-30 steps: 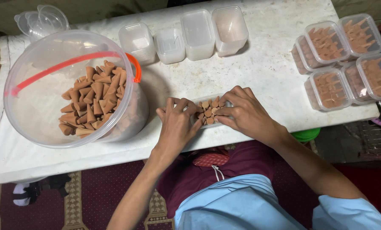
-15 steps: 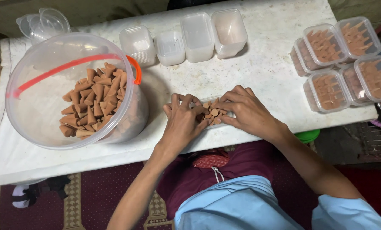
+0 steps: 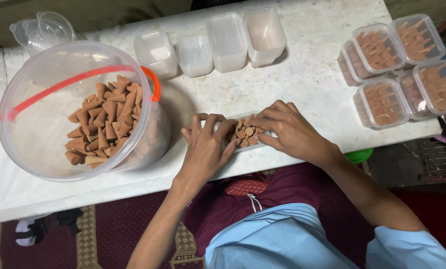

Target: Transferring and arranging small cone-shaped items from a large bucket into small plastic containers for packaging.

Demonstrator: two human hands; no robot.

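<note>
Terracotta-brown cones point(image 3: 246, 133), small and pointed, stand packed in a clear plastic tray point(image 3: 262, 135) at the near edge of the white desk point(image 3: 312, 84). The left hand point(image 3: 206, 147) lies flat against the tray's left side, fingers extended, gripping nothing; the right hand point(image 3: 287, 130) curls loosely over its right end, fingertips on the cones. Judged light, dry and brittle at the tips; best pinched at the broad base. A clear bucket point(image 3: 43, 149) of loose cones stands to the left.

Light blue short sleeves point(image 3: 412, 249); maroon garment point(image 3: 282, 194) over lap, white drawstring point(image 3: 255, 201)
</note>
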